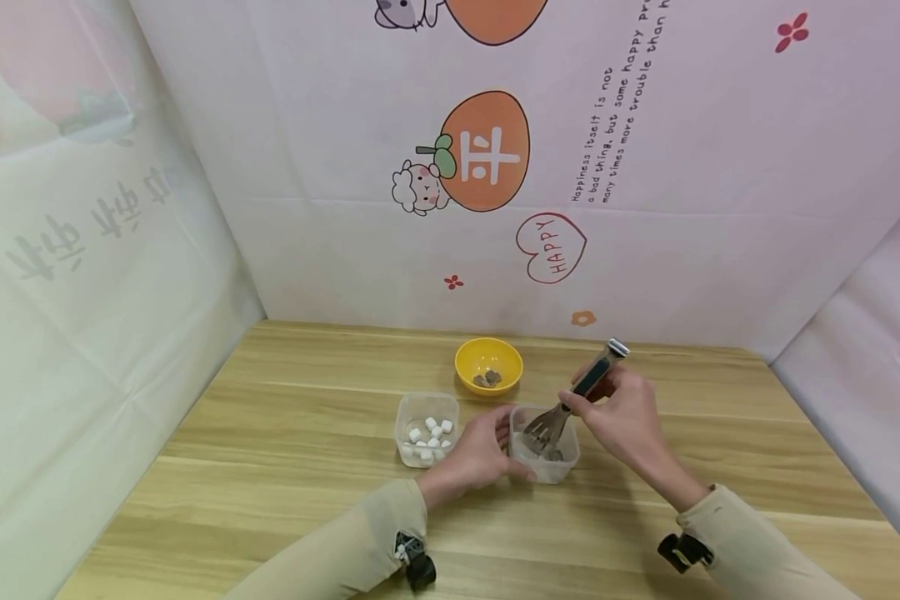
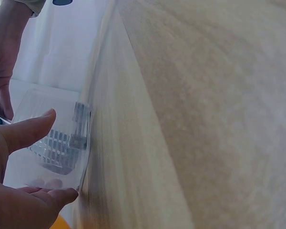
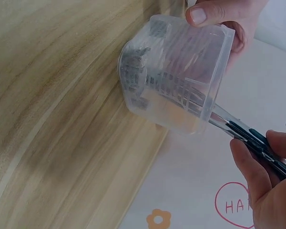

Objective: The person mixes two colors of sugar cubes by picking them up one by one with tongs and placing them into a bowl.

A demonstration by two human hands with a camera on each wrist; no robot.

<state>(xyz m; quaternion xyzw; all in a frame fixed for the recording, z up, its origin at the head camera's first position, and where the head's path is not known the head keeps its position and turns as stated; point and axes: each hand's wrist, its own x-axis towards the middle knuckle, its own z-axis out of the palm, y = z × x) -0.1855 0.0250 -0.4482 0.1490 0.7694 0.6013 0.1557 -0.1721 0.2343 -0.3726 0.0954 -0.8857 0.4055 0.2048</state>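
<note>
My right hand (image 1: 624, 414) holds metal food tongs (image 1: 591, 379) by their dark handle strips, thumb and fingers on opposite sides. The slotted ends of the tongs point down into a clear plastic container (image 1: 564, 472), among greyish-brown pieces (image 3: 133, 59) at its bottom. Whether a piece sits between the tong ends is hard to tell. My left hand (image 1: 482, 454) grips that same container from its left, with the thumb (image 2: 35, 129) on one wall and the fingers on the opposite one. The container stands upright on the wooden table.
Left of my left hand stands a second clear container (image 1: 405, 417) holding several white cubes (image 1: 431, 433). Behind both containers is a yellow bowl (image 1: 468, 354) with a few greyish-brown pieces (image 1: 491, 378) inside. A printed cloth wall (image 1: 375, 258) rises at the back edge of the table (image 1: 285, 442).
</note>
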